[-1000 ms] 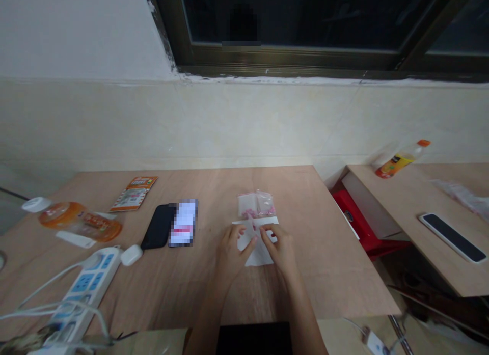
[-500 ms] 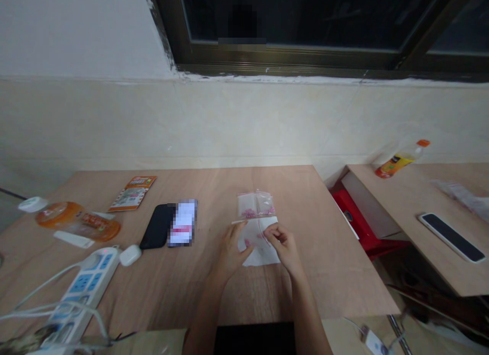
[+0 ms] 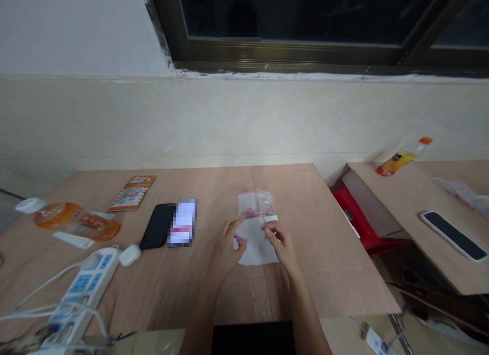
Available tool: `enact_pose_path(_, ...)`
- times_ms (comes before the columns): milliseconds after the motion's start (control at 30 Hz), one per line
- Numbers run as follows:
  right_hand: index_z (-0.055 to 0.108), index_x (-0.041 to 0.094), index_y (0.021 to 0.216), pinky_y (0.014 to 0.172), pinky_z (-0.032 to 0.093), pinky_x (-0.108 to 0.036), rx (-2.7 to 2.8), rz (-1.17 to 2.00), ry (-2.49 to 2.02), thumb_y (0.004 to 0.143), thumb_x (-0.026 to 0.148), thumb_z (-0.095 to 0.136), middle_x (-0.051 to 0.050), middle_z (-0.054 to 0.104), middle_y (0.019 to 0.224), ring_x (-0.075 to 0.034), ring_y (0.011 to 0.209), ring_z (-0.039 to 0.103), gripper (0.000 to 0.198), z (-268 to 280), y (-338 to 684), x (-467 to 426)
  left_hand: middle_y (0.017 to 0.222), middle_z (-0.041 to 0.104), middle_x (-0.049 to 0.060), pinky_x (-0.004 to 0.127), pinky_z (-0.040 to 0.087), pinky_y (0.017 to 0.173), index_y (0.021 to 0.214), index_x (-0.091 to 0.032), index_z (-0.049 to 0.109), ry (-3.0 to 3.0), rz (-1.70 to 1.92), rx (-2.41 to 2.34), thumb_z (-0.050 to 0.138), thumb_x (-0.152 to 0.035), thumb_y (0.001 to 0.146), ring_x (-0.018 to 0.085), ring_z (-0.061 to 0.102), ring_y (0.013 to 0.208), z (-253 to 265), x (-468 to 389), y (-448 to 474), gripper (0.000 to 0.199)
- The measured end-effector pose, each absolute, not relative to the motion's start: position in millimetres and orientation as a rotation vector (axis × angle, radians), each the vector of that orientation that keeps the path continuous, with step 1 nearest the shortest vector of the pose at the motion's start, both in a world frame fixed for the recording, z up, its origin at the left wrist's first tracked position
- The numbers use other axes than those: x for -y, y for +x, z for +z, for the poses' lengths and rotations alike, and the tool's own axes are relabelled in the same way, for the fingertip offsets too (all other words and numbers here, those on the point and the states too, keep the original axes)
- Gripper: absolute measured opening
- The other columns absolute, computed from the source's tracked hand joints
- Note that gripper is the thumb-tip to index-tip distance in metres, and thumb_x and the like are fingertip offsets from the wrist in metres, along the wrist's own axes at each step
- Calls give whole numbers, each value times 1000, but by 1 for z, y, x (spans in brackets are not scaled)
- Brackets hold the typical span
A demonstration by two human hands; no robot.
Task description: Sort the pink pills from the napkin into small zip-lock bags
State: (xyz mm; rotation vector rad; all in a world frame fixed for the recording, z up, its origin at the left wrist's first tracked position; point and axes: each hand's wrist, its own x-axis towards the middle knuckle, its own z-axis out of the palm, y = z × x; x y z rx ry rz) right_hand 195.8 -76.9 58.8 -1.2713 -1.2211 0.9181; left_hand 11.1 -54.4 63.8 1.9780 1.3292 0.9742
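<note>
Pink bits [image 3: 240, 239] have been shifted a little left since the last frame, and so has the left hand [image 3: 226, 249]. It is held loosely curved at the left side of the white paper [image 3: 255, 254], thumb and finger apart beside the bits; whether any are touched cannot be told. At the paper's right side, a thin pink strand [image 3: 264, 219] is pinched by the fingertips of the right hand [image 3: 282, 245]. Such a thin thing is best held near its tip with a light squeeze, and the loose bits are best kept together. Just past the paper, small pink pieces are seen inside the left clear bag [image 3: 246, 200] and the right clear bag [image 3: 264, 201]. Well left of the paper, an orange bottle [image 3: 71, 217] is seen; how full it is cannot be told.
</note>
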Motion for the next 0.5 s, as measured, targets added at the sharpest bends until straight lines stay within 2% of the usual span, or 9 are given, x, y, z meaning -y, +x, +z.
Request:
enact_pose_path(67, 70, 20, 82, 56, 40, -25, 1222, 985, -1263, 84, 52, 60, -4, 65, 81, -15, 66, 55, 34, 58, 192, 76, 120, 55, 6, 36, 49, 98, 127, -29, 53, 1993, 965, -1306, 57, -13, 77, 20, 57, 112, 67, 56, 11, 53)
enact_pose_path(133, 69, 20, 77, 52, 37, -24, 1164, 1089, -1247, 83, 57, 59, -2, 62, 72, -13, 59, 50, 39, 54, 189, 74, 122, 54, 6, 36, 47, 100, 129, -29, 52, 2005, 959, -1280, 57, -12, 77, 20, 56, 115, 70, 57, 10, 55)
enact_pose_path(233, 66, 19, 68, 45, 29, -22, 983, 1244, -1241, 79, 63, 61, 3, 47, 54, -10, 48, 39, 45, 46, 184, 71, 124, 51, 6, 38, 46, 101, 132, -29, 49, 1999, 955, -1266, 59, -11, 75, 21, 53, 118, 78, 60, 10, 61)
enact_pose_path(300, 68, 18, 73, 42, 22, -21, 849, 1317, -1230, 76, 65, 62, 6, 39, 51, -8, 45, 33, 47, 41, 180, 70, 125, 49, 7, 38, 49, 96, 133, -29, 47, 1984, 957, -1279, 62, -11, 74, 22, 52, 118, 84, 62, 9, 64)
enact_pose_path(400, 72, 18, 85, 41, 15, -21, 675, 1387, -1166, 75, 65, 63, 7, 38, 51, -6, 42, 27, 49, 41, 172, 69, 127, 45, 7, 31, 53, 77, 134, -30, 45, 1951, 978, -1291, 66, -13, 72, 19, 57, 101, 93, 64, 8, 68)
enact_pose_path(500, 73, 17, 84, 40, 14, -20, 549, 1414, -1070, 72, 60, 68, 7, 41, 54, -5, 42, 27, 45, 46, 164, 69, 126, 43, 6, 26, 51, 64, 136, -32, 42, 1923, 1036, -1259, 70, -16, 72, 9, 54, 74, 98, 66, 6, 71)
